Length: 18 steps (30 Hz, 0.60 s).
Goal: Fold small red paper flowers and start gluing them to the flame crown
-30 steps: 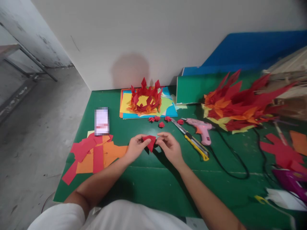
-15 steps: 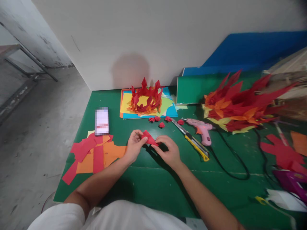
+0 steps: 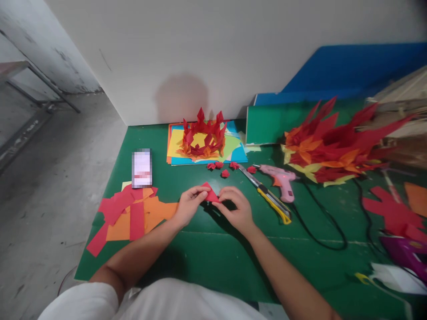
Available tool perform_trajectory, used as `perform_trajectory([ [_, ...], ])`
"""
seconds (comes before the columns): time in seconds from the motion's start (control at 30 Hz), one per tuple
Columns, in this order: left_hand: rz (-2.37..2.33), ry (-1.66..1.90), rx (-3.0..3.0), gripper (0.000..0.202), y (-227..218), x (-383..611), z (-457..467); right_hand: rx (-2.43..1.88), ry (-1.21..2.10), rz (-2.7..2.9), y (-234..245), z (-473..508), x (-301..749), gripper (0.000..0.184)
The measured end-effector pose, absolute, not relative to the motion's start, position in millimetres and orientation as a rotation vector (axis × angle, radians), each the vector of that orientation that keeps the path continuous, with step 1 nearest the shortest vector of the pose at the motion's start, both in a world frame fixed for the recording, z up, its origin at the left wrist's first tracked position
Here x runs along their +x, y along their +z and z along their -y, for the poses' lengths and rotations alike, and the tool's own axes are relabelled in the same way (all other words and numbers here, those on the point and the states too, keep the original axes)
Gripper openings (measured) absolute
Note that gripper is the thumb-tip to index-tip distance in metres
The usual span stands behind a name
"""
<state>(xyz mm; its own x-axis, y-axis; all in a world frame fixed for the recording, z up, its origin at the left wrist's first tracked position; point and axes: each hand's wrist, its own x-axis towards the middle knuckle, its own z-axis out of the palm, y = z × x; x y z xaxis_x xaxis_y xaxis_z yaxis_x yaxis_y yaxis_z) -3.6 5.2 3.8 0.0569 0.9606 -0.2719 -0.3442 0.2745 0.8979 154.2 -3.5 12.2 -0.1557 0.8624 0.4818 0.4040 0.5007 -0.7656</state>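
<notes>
A small folded red paper piece sits between both my hands, just above the green table. My left hand pinches its left edge with fingers closed. My right hand pinches its right edge, fingers curled. Several tiny folded red paper pieces lie on the table beyond my hands. Behind them a red and orange paper crown rests on a stack of coloured sheets.
Red and orange paper strips and a phone lie to the left. A yellow utility knife, a pink glue gun with black cord, and a large flame-like paper piece lie to the right.
The red paper has been turned and folded between my fingers, from a hanging flap to a small upright triangle. My right hand closed in toward my left.
</notes>
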Motion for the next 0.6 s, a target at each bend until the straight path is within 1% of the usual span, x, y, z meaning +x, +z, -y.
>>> perform_trajectory([
  [0.17, -1.036, 1.123, 0.751, 0.024, 5.6, -3.6, -5.3, -1.095, 0.656, 1.716, 13.1, 3.5, 155.3, 0.014],
  [0.3, -1.036, 1.111, 0.743, 0.024, 6.0, -3.5, -4.8, -1.132, 0.701, 1.704, 13.4, 3.0, 155.8, 0.011],
  [0.43, -1.024, 1.094, 0.726, 0.024, 5.3, -2.9, -4.9, -1.138, 0.688, 1.733, 12.2, 2.1, 156.3, 0.005],
  [0.6, -1.022, 1.06, 0.723, 0.028, 4.2, -2.8, -5.6, -1.131, 0.662, 1.76, 8.9, 1.2, 157.6, 0.004],
])
